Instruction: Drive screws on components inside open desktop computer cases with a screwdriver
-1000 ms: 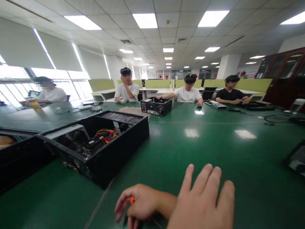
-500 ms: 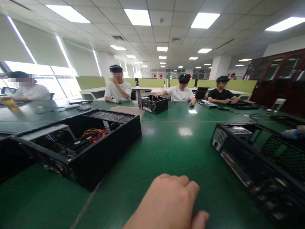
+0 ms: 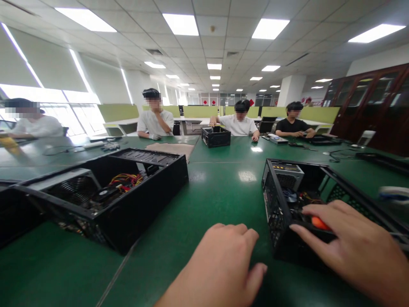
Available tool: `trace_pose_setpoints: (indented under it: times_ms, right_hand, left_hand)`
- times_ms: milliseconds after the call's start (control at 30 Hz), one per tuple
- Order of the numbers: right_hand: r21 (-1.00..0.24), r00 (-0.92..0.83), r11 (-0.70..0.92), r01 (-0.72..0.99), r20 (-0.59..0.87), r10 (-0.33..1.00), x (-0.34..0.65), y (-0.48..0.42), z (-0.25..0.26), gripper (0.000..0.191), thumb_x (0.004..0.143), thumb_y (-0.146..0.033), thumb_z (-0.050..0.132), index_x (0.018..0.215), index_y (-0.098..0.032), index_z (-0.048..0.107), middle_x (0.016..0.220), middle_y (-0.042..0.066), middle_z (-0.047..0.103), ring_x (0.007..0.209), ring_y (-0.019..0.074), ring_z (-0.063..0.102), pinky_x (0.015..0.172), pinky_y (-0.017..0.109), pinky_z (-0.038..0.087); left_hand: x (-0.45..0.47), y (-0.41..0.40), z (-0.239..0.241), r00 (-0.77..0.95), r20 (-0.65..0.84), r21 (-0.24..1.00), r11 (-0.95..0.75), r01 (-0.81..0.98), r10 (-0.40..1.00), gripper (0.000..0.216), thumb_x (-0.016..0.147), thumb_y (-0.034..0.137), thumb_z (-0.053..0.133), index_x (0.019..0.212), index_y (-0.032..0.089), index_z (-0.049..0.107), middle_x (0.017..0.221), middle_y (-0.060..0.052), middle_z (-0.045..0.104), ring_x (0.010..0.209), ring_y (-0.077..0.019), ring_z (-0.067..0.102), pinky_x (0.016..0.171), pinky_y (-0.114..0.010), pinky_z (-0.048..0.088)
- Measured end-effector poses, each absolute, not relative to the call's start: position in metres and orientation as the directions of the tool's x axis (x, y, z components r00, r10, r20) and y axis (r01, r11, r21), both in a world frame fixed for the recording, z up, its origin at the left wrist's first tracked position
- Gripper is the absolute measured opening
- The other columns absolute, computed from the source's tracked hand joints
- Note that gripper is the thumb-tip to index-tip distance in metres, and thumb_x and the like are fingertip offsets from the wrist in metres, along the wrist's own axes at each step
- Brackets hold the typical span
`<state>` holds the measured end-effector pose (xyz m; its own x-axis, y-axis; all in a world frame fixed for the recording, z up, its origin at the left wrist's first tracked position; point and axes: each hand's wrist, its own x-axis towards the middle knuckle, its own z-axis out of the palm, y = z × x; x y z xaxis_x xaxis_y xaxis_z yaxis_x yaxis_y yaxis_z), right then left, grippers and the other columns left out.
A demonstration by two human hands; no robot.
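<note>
My left hand [image 3: 223, 260] is low over the green table [image 3: 211, 196], back of the hand up. Its fingers bend down and their tips are hidden; the thumb stands apart, and nothing shows in the hand. At the right, my right hand [image 3: 354, 243] is at the near side of an open black computer case [image 3: 303, 247], thumb and forefinger apart. Under the forefinger shows an orange piece [image 3: 319, 222], partly covered, its kind unclear. Inside that case are a power supply [image 3: 287, 175], a fan [image 3: 289, 195] and some cables.
Another open computer case [image 3: 143, 204] lies to the left, with coloured wires [image 3: 128, 183] inside. Across the table sit several people, one with a hand on a smaller-looking case [image 3: 217, 138]. A brown sheet [image 3: 171, 149] lies near the back. A roll-like object [image 3: 394, 194] is at far right.
My right hand has come into view with the orange piece. The right-hand case has turned and shifted left. My left hand has barely moved. Across the table, the far case has turned too.
</note>
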<state>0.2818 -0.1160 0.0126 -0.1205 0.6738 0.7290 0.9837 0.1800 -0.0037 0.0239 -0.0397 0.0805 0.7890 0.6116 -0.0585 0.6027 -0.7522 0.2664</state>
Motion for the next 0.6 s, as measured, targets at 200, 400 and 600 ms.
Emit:
trace_pose_setpoints:
  times_ms: [200,400,600]
  right_hand:
    - [0.117,-0.281,0.258,0.959,0.503,0.817,0.313,-0.085,0.003,0.036,0.097,-0.052,0.06,0.088,-0.021,0.072,0.08,0.006,0.072,0.068,0.0212,0.067,0.063,0.035,0.048]
    - [0.025,-0.299,0.327,0.945,0.477,0.827,0.27,-0.101,0.002,0.028,0.099,-0.042,0.058,0.084,-0.021,0.069,0.075,0.003,0.068,0.066,0.0205,0.065,0.063,0.035,0.045]
    - [0.025,-0.456,0.553,0.833,0.596,0.661,0.203,-0.125,0.008,0.022,0.092,-0.013,0.048,0.082,-0.02,0.066,0.067,0.0,0.064,0.059,0.0175,0.059,0.053,0.034,0.038]
  left_hand:
    - [0.017,-0.048,0.089,0.794,-0.108,0.22,-0.764,0.606,0.598,0.024,0.089,0.04,0.066,0.106,0.024,0.07,0.103,-0.006,0.075,0.097,-0.0339,0.072,0.088,-0.053,0.057]
    - [0.016,-0.039,0.079,0.786,-0.001,0.133,-0.779,0.613,0.618,0.022,0.097,0.02,0.046,0.102,0.02,0.067,0.098,-0.007,0.073,0.086,-0.031,0.071,0.08,-0.052,0.058]
    - [0.017,-0.022,0.072,0.85,0.231,0.231,-0.875,0.426,0.474,0.027,0.097,0.014,0.045,0.112,0.022,0.066,0.116,-0.005,0.071,0.109,-0.0255,0.066,0.108,-0.049,0.046]
